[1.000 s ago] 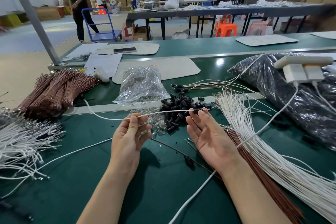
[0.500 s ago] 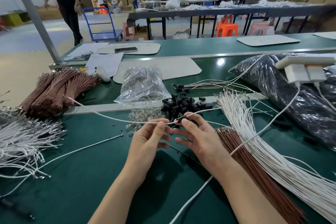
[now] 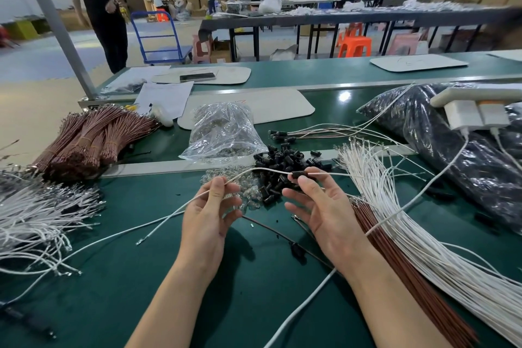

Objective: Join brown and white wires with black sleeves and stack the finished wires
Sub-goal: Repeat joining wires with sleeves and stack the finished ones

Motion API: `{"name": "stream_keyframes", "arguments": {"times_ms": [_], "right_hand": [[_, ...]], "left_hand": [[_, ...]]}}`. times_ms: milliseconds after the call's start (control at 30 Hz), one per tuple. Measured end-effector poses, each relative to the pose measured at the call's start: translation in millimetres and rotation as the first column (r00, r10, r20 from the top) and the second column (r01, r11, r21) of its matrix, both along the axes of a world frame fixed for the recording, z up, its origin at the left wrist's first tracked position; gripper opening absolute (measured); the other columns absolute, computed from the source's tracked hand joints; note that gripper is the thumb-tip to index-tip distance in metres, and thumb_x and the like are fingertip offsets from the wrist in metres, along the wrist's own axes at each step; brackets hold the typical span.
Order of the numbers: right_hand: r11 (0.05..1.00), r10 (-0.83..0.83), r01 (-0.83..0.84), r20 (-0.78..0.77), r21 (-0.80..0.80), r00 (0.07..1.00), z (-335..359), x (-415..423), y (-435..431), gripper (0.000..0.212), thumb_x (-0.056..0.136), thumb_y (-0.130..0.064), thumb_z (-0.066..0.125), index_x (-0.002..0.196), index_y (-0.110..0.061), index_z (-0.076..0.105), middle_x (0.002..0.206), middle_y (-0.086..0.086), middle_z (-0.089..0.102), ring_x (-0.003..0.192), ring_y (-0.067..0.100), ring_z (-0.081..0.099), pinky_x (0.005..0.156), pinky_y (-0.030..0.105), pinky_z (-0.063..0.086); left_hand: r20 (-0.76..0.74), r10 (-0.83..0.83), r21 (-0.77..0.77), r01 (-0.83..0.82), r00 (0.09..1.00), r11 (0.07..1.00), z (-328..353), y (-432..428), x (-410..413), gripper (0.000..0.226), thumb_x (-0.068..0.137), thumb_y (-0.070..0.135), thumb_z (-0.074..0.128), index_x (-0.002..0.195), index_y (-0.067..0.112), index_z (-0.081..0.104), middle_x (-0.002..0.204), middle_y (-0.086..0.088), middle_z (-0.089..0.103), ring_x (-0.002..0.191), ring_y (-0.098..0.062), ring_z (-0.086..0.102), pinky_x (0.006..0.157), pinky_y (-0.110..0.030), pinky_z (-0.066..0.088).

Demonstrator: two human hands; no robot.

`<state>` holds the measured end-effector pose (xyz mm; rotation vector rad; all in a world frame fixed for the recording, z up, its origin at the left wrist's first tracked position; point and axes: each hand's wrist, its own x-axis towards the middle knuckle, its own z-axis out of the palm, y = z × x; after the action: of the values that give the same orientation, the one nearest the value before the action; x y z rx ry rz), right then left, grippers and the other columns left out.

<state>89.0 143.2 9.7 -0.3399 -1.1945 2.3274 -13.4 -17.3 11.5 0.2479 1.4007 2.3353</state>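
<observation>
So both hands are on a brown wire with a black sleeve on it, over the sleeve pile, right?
Not quite: the wire is white, not brown, as the head view shows. The left hand and right hand do hold it, black sleeve threaded on, above the sleeve pile.

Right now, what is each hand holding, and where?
One white wire spans both hands: left hand pinches mid-length; right hand fingers grip at its black sleeve.

A crumpled clear plastic bag (image 3: 224, 133) lies on the green table (image 3: 254, 305), near a white paper sheet (image 3: 163, 99). A dark flat phone (image 3: 197, 76) rests on a pale rounded mat (image 3: 226, 76). Beyond stand a blue platform trolley (image 3: 161, 37) and an orange plastic stool (image 3: 354, 46) (partly blurred).
</observation>
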Motion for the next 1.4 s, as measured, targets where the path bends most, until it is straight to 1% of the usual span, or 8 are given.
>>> {"name": "stream_keyframes", "arguments": {"times_ms": [233,500,667,800,933,1067,1267,1400], "right_hand": [[0.999,-0.04,0.039,-0.021,-0.033,0.999,-1.4,1.1,4.4,0.025,0.078,-0.017,0.074,0.101,-0.023,0.068,0.099,0.005,0.074,0.085,0.023,0.074,0.066,0.03,0.06],[1.0,0.015,-0.016,-0.024,-0.021,1.0,-1.5,0.2,2.7,0.018,0.08,-0.018,0.073,0.093,-0.03,0.075,0.101,0.005,0.073,0.089,0.024,0.074,0.069,0.031,0.06],[0.994,0.085,-0.088,0.047,0.063,0.995,-1.8,-3.0,-13.1,0.021,0.076,-0.02,0.078,0.094,-0.031,0.076,0.103,0.01,0.073,0.09,0.027,0.075,0.068,0.031,0.06],[0.98,0.113,-0.128,0.105,0.153,0.988,-4.8,-6.0,-24.8,0.024,0.09,-0.011,0.07,0.093,-0.035,0.074,0.093,0.0,0.076,0.085,0.02,0.075,0.068,0.029,0.059],[0.995,0.042,-0.047,0.061,0.083,0.997,-0.5,-4.2,-18.0,0.022,0.079,-0.015,0.073,0.089,-0.034,0.076,0.088,-0.001,0.072,0.081,0.019,0.073,0.063,0.029,0.058],[0.999,0.036,-0.036,0.018,-0.024,0.999,0.5,-2.4,-11.3,0.024,0.074,-0.011,0.072,0.094,-0.024,0.074,0.084,0.002,0.072,0.077,0.019,0.073,0.061,0.029,0.059],[0.998,0.061,-0.061,0.004,-0.026,0.998,3.4,-2.2,-16.6,0.022,0.076,-0.011,0.071,0.092,-0.024,0.076,0.085,0.003,0.071,0.08,0.021,0.073,0.064,0.029,0.059],[0.996,0.093,-0.093,-0.004,0.013,0.996,3.8,-2.8,-23.3,0.02,0.08,-0.013,0.07,0.094,-0.024,0.079,0.099,0.012,0.074,0.091,0.024,0.073,0.073,0.026,0.059]], "left_hand": [[0.02,-0.021,-0.016,0.022,1.0,1.0,-0.6,-0.9,-0.8,0.019,0.086,0.038,0.064,0.092,0.02,0.068,0.083,0.002,0.074,0.066,-0.008,0.066,0.058,-0.021,0.056],[-0.016,-0.055,-0.043,0.055,0.998,0.998,-3.3,3.1,2.7,0.018,0.087,0.037,0.065,0.087,0.021,0.073,0.086,-0.002,0.075,0.067,-0.009,0.067,0.059,-0.022,0.056],[-0.062,-0.091,-0.086,0.085,0.994,0.993,-3.9,8.2,10.8,0.024,0.079,0.041,0.07,0.088,0.02,0.073,0.086,-0.003,0.075,0.068,-0.01,0.067,0.058,-0.023,0.055],[-0.118,-0.158,-0.111,0.145,0.98,0.983,-3.3,13.5,21.3,0.025,0.08,0.042,0.07,0.089,0.02,0.077,0.087,-0.003,0.073,0.067,-0.009,0.066,0.057,-0.023,0.054],[0.005,-0.089,-0.031,0.09,0.996,0.996,2.8,12.0,17.1,0.03,0.082,0.04,0.067,0.099,0.016,0.07,0.084,0.0,0.072,0.062,-0.009,0.064,0.053,-0.023,0.054],[0.095,-0.073,0.004,0.073,0.993,0.997,3.9,6.5,10.6,0.021,0.085,0.034,0.065,0.092,0.014,0.067,0.08,0.002,0.073,0.06,-0.007,0.065,0.053,-0.022,0.056],[-0.003,-0.192,-0.033,0.192,0.981,0.981,1.2,9.4,16.9,0.02,0.082,0.03,0.066,0.094,0.014,0.068,0.084,-0.002,0.073,0.067,-0.009,0.064,0.057,-0.023,0.055],[-0.068,-0.24,-0.082,0.234,0.968,0.969,0.1,10.5,20.4,0.019,0.083,0.028,0.067,0.097,0.017,0.073,0.088,-0.005,0.074,0.073,-0.011,0.066,0.061,-0.024,0.055]]}}
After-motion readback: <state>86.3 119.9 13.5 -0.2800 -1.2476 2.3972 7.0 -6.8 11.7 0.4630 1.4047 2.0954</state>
